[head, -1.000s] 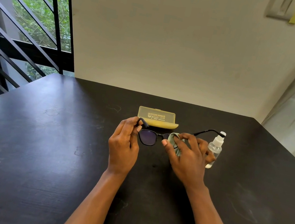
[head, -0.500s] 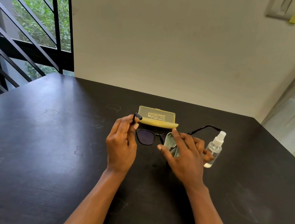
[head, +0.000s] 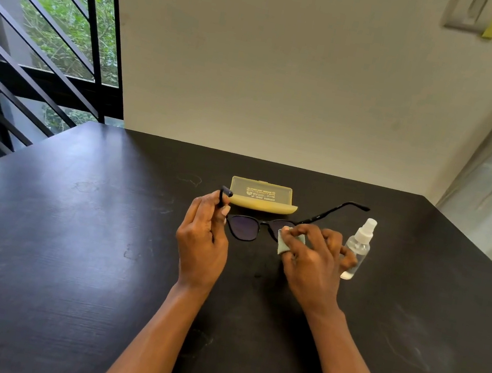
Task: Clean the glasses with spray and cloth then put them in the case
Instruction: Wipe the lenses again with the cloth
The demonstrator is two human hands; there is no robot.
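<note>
While left hand [head: 203,237] fingers pinch thin temple, right hand [head: 311,262] fingers press soft cloth [head: 283,244] onto dark-lensed glasses [head: 244,226].

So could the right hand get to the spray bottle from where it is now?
Probably yes. The spray bottle stands upright just beside the right hand, nothing between them. But that hand is pinching the cloth against the glasses, so it would need to free itself first.
</note>
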